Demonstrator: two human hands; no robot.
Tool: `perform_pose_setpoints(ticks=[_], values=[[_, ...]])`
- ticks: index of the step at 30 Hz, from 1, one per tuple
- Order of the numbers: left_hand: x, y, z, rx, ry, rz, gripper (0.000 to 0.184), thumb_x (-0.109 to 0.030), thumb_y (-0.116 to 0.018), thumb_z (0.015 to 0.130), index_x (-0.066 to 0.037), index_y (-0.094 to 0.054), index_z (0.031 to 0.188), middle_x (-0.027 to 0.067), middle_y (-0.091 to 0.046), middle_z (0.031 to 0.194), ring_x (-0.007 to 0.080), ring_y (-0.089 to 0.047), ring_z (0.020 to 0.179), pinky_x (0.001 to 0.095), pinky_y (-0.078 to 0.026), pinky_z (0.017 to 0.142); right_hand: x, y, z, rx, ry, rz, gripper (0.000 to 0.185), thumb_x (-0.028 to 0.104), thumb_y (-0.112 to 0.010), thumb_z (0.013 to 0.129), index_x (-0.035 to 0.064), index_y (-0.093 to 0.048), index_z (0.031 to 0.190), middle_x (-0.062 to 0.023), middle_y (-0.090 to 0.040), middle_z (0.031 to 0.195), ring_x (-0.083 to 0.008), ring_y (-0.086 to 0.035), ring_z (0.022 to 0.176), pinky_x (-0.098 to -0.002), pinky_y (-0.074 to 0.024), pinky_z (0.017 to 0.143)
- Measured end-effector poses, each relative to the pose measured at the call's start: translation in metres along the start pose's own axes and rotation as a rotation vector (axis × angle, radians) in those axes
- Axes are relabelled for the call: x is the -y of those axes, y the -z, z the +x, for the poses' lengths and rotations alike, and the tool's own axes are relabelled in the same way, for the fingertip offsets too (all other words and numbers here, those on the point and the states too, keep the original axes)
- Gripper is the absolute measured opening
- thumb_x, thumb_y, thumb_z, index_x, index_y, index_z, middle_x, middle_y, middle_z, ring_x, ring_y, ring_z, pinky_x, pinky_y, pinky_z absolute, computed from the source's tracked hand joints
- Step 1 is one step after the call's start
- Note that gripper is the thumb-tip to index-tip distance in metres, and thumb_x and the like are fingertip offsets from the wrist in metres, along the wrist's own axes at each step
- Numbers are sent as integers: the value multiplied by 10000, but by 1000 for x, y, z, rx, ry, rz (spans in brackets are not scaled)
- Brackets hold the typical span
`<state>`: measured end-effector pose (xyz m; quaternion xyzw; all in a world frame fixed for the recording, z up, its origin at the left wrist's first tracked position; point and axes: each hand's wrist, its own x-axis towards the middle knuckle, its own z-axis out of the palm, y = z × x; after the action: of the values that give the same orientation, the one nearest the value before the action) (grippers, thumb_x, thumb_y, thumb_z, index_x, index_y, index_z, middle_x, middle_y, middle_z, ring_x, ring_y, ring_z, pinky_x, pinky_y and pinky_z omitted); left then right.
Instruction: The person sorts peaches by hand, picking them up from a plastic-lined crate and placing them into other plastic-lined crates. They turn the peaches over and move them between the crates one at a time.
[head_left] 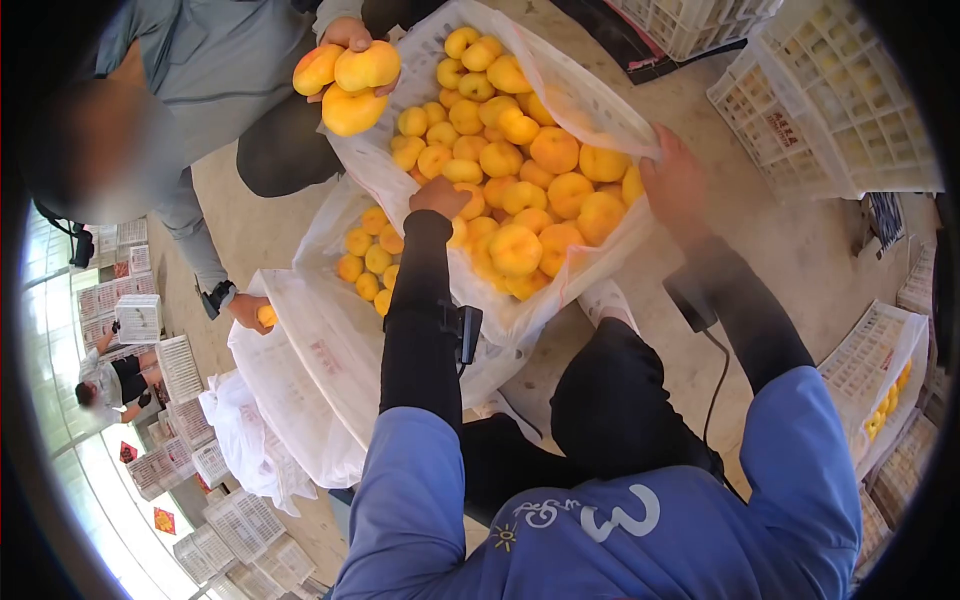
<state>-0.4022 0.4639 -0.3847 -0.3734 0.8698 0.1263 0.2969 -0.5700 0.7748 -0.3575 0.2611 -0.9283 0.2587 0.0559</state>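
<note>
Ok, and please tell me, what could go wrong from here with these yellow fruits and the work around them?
The co-worker's raised hand holds at least three fruits together, so one might slip and drop. The person's left hand is at the piled fruits; pressing hard could bruise them. A loose cable hangs beside the black right sleeve and could perhaps snag.

Fruit (515, 250) inside liner (592, 105), crates (835, 110) at right

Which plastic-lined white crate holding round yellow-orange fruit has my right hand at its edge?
The heaped central crate: your right hand is at its rim, away from the left crate and far-right crate.
</note>
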Motion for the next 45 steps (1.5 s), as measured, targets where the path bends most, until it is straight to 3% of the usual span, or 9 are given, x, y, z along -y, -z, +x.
perform_pose_setpoints(ticks=[2, 8, 15, 20, 27, 32, 35, 41, 45], values=[[14, -15, 6, -162, -127, -222, 588, -478, -618, 714, -36, -595, 1101, 148, -634, 1105, 304, -592, 1039, 403, -422, 895, -1, 0, -2, -9, -3, 22, 442, 182, -579, 785, 100, -521, 1216, -122, -601, 1141, -305, -590, 985, -398, -477, 848], [14, -19, 2, -171, -150, -346, 591, -409, -678, 688, -27, -570, 1126, 160, -631, 1092, 317, -593, 1029, 389, -452, 875, 8, 14, -2, 96, -67, 72, 459, 180, -563, 812, 82, -492, 1255, -145, -577, 1177, -323, -566, 1049, -416, -455, 887], [8, -17, -4, -275, -134, -410, 582, -383, -693, 697, -10, -572, 1127, 170, -637, 1061, 292, -606, 1011, 364, -467, 852, 9, 14, -2, -1, -33, 60, 414, 164, -590, 778, 76, -544, 1180, -137, -612, 1092, -313, -594, 973, -397, -475, 849], [5, 16, -37, -199, -301, -1183, 510, -217, -674, 831, 46, -473, 1220, 134, -605, 1113, 176, -573, 1036, 279, -440, 886, -6, -6, -4, -64, 59, 137, 431, 126, -579, 789, 53, -526, 1210, -166, -593, 1133, -337, -577, 1012, -411, -460, 884], [59, 56, -127, -219, -499, -1502, 495, -175, -636, 878, 23, -433, 1284, 114, -574, 1187, 148, -541, 1099, 276, -416, 945, -23, -19, -2, 123, -7, 58, 469, 180, -530, 822, 55, -481, 1272, -185, -556, 1218, -348, -562, 1066, -435, -447, 905], [138, -3, -219, -412, -344, -1614, 440, -200, -573, 921, -14, -441, 1297, 68, -565, 1199, 148, -549, 1091, 302, -432, 945, -60, -41, 13, 235, -24, -25, 493, 235, -494, 839, 72, -466, 1303, -194, -567, 1214, -372, -562, 1073, -443, -447, 895], [179, -59, -277, -461, -207, -1869, 435, -212, -552, 927, -16, -440, 1298, 70, -551, 1218, 170, -550, 1100, 322, -430, 960, -3, 4, 3, 215, -69, -124, 490, 265, -481, 866, 64, -456, 1312, -208, -564, 1214, -385, -541, 1101, -440, -428, 918], [286, -119, -367, -974, 107, -1905, 517, -248, -588, 895, 64, -421, 1272, 159, -546, 1192, 217, -583, 1057, 338, -487, 901, -31, -7, 17, 147, 82, -63, 496, 253, -464, 881, 28, -431, 1321, -220, -524, 1265, -401, -496, 1151, -415, -390, 959], [369, -137, -365, -1077, 307, -1726, 490, -247, -602, 881, 60, -454, 1234, 153, -589, 1121, 202, -605, 1008, 311, -507, 832, -21, 0, 16, 185, 62, -60, 485, 236, -460, 882, 13, -431, 1312, -230, -517, 1271, -397, -490, 1163, -407, -386, 958]])
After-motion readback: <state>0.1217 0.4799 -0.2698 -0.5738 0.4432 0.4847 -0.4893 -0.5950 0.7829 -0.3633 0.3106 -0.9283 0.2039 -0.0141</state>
